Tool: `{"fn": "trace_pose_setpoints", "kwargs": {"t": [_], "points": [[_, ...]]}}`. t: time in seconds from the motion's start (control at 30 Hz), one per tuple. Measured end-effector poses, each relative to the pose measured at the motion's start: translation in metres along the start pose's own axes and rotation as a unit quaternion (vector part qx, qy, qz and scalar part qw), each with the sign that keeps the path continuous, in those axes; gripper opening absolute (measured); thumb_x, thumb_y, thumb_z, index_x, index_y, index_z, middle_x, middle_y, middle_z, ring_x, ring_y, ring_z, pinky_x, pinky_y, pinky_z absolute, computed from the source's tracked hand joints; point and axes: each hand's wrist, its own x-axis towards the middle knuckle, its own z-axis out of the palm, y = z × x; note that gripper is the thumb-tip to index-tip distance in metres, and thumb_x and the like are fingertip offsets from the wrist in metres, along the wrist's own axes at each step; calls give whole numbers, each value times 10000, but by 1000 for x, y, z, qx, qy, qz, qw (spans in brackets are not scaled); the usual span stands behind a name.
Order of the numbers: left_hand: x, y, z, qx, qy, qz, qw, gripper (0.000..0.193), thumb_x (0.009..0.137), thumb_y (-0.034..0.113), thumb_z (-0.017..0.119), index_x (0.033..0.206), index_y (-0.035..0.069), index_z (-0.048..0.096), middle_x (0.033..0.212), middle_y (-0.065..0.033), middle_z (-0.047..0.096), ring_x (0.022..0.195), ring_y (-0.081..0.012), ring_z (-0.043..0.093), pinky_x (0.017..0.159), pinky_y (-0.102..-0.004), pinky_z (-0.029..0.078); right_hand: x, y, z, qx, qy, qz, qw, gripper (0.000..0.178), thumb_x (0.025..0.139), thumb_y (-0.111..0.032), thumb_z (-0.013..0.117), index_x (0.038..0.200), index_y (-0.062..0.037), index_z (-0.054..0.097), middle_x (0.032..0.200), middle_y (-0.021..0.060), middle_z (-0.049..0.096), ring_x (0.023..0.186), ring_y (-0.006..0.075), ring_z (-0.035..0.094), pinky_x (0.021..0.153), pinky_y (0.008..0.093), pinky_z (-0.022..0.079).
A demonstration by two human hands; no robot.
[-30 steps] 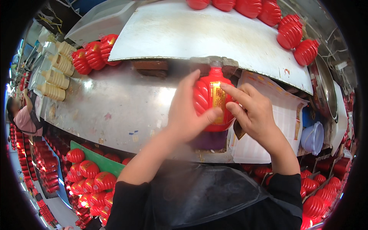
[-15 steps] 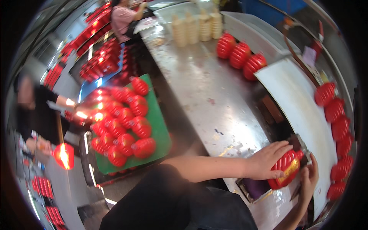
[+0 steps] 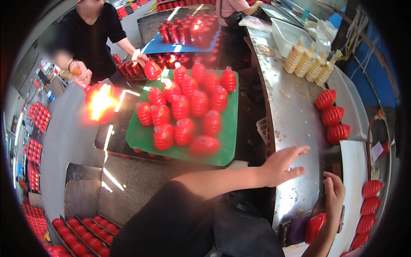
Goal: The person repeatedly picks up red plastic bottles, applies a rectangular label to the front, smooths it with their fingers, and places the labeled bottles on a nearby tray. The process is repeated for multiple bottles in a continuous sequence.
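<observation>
My left hand [image 3: 282, 168] is open over the metal bench [image 3: 291, 115], fingers stretched toward the right and thumb apart, holding nothing. My right hand [image 3: 335, 188] hovers above the bench's right side, fingers loosely bent and nothing seen in them. Below it, a red ribbed plastic bottle [image 3: 314, 225] lies beside a dark purple pad [image 3: 297, 231] in a holder; my right forearm hides part of the bottle. To my left, several similar red bottles stand on a green board [image 3: 227, 147], and a blurred one [image 3: 204, 146] near its front edge leans or lies over.
Three red bottles [image 3: 332, 115] and several cream ribbed bottles [image 3: 304, 64] stand at the bench's far right. More red bottles [image 3: 369, 205] line a white panel [image 3: 353, 171]. Across the board, a person in black [image 3: 92, 38] handles a red bottle [image 3: 152, 70] and a glaring red one [image 3: 102, 102].
My hands have come off the red bottle, which now lies lower in the holder. The left hand has moved left, fingers spread. The view has swung left, showing more of the green board.
</observation>
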Motion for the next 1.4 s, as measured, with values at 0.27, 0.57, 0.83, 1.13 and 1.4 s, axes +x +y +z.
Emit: {"fn": "trace_pose_setpoints", "kwargs": {"t": [0.27,0.57,0.83,1.13,1.4], "points": [[-35,-2,-158,-95,251,-29,963,529,1062,277,634,1497,41,448,1366,-163,609,1285,-252,595,1082,-385,480,105,63,119,22,-82,55,995,354,1012,-272,684,1036,74,756,813,61,703,777,129,633,730,299,508],[-142,-15,-303,-156,646,31,746,267,1069,348,590,1121,92,536,1081,-44,647,1043,-165,624,902,-390,543,145,136,137,-198,46,39,978,361,955,-328,698,1031,16,778,903,221,748,898,357,729,815,426,552],[-256,12,-437,-353,747,126,549,822,1021,548,567,1648,104,273,1707,-232,221,1528,-432,334,1250,-567,291,175,106,145,-333,87,-101,934,470,998,-356,675,1349,-48,628,1378,233,567,1258,403,575,1057,473,474],[-249,29,-487,-156,560,212,786,663,1047,525,494,1537,79,490,1562,-202,515,1438,-463,467,1217,-658,307,189,55,167,-199,32,-153,967,420,1016,-301,680,1340,-37,650,1377,197,573,1300,358,552,1137,433,419],[-232,52,-451,-409,390,235,791,564,1046,377,609,1494,57,486,1500,-132,568,1383,-284,544,1187,-498,412,170,8,179,-113,-18,-133,985,373,1014,-229,681,1345,-59,656,1337,135,574,1170,250,609,1009,368,511]]}}
